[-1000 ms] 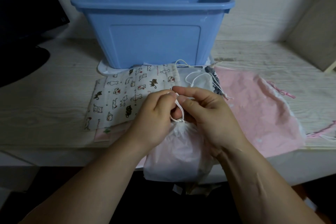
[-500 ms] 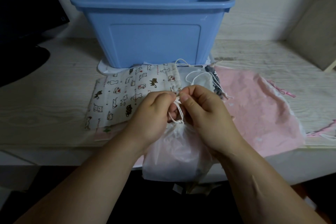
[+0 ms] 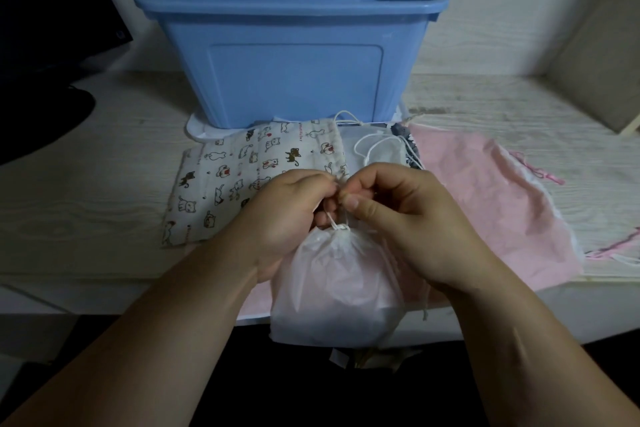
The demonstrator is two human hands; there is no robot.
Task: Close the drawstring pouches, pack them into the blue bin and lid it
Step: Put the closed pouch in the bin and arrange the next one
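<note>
Table (image 3: pixel 104 218) fills the middle band of the frame, pale wood grain. A dark monitor (image 3: pixel 52 10) sits upper left, out of the way.

Blue bin (image 3: pixel 291 45) stands upper centre at the back of the table. It's open and nothing shows inside from this angle. It's directly ahead of the hands, so packing should be a short forward reach. It sits on a flat white piece whose corner (image 3: pixel 197 128) pokes out at its lower left. That's probably the lid, parked under the bin until needed.

Pink pouch (image 3: pixel 485 201) lies flat at right with its mouth open, not yet done. Cat-print pouch (image 3: pixel 235 177) lies flat left of centre, just in front of the bin. More pouches and loose white cord lie between those two, too bunched to count.

White pouch (image 3: pixel 332 288) is at lower centre, hanging over the table's front edge. Its neck is gathered tight and its body is puffed out. It's held close to the person, so the knot is easy to see.

Left hand (image 3: pixel 287 211) and right hand (image 3: pixel 408 218) meet above the neck, knuckles almost touching. Both have fingers curled in, and each thumb and forefinger pinches the cord (image 3: pixel 334 218) just above the gather. I'd read it as tying off or snugging the knot.

So it's early: one pouch nearly closed, none binned.
</note>
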